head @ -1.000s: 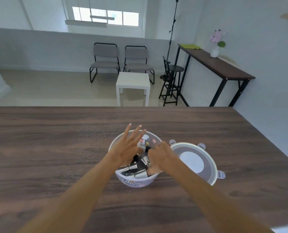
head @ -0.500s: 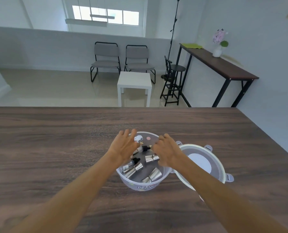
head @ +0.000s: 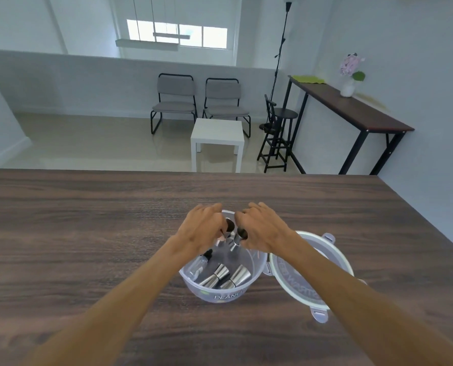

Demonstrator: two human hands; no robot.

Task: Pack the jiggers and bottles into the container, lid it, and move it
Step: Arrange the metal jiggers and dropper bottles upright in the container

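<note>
A round clear plastic container (head: 221, 295) stands on the wooden table near me. Two steel jiggers (head: 221, 273) lie on their sides at its bottom, and a small clear bottle with a black cap (head: 200, 264) lies at its left. Over the container's far rim my left hand (head: 203, 228) grips another steel jigger (head: 227, 228) and my right hand (head: 262, 228) grips one too, a jigger (head: 239, 236) tilted with its dark mouth up. The round lid (head: 303, 282) lies flat on the table just right of the container, partly under my right forearm.
The dark wooden table (head: 88, 233) stretches wide to the left and beyond the container; its far edge and right edge are in view. Past it are a white side table (head: 217, 134), two chairs, a stool and a tall console table.
Both hands, which were spread over the container's contents, have closed on a jigger each and lifted them near the far rim. The view has shifted slightly.
</note>
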